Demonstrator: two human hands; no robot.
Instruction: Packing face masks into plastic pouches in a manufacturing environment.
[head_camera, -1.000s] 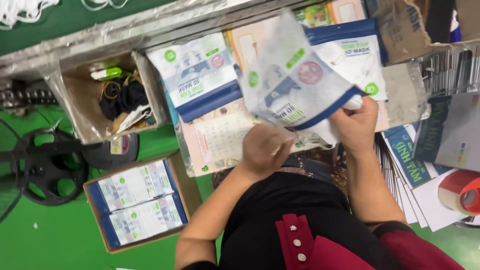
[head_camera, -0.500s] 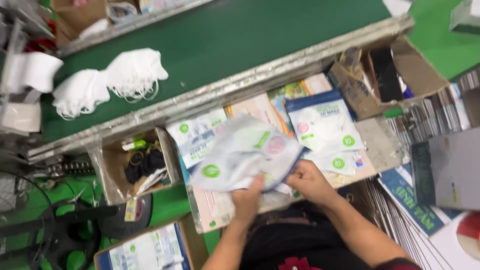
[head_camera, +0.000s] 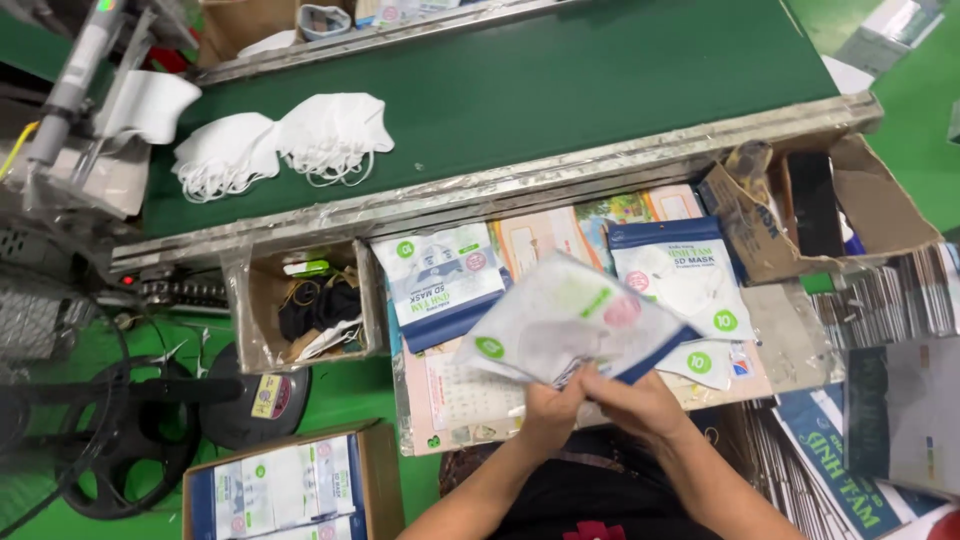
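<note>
My left hand (head_camera: 548, 408) and my right hand (head_camera: 640, 402) are close together, both gripping the lower edge of a white and blue mask pouch (head_camera: 570, 322) held tilted above the work surface. Beneath it lie two similar pouches, one to the left (head_camera: 442, 281) and one to the right (head_camera: 683, 275), on printed cards. On the green conveyor belt (head_camera: 560, 90) beyond, a pile of loose white masks (head_camera: 285, 140) sits at the left.
A small open box of dark odds and ends (head_camera: 310, 305) sits left of the work surface. A carton of packed pouches (head_camera: 285, 488) stands at lower left, by a black fan (head_camera: 120, 440). A torn cardboard box (head_camera: 820, 205) and stacks of printed sheets (head_camera: 860, 440) are at right.
The view has tilted up, so the conveyor and loose masks now show. The pouch in both hands has swung lower and flatter, nearer the work surface.
</note>
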